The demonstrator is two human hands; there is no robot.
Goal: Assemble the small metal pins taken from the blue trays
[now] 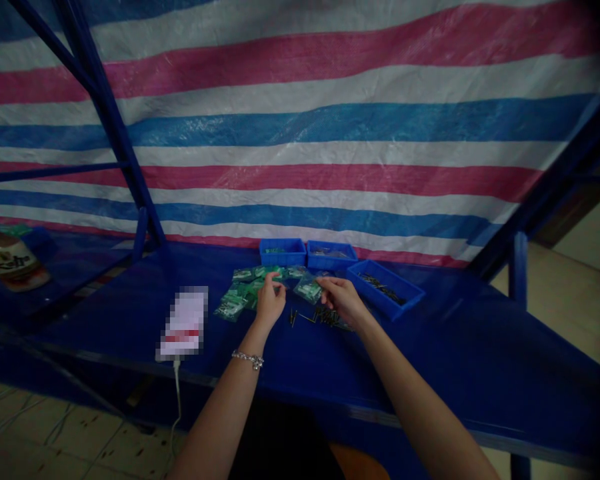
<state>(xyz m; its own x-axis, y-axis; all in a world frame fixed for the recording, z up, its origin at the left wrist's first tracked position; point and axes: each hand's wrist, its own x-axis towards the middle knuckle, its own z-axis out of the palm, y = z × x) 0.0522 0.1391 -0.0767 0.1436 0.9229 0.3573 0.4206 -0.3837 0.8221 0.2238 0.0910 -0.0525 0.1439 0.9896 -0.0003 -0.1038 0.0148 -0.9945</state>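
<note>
My right hand (343, 298) pinches the edge of a small clear plastic bag (307, 289) with green and pale contents. To its left, my left hand (271, 299) is held with thumb and forefinger curved apart, and nothing shows between them. Similar green bags (231, 303) lie in a loose pile around and behind my left hand. Below my right hand, dark screw-like pieces (326, 316) are heaped on the blue table (300, 363). A few more of these pieces (293, 317) lie separately to the left of that heap.
Three blue bins stand behind my hands: one with green contents (282, 260), one with pale bags (333, 263), one with dark screw-like pieces (387, 308). A blurred phone (184, 323) with a white cable (177, 393) lies left. A bottle (10, 260) and blue frame posts (113, 127) stand farther left.
</note>
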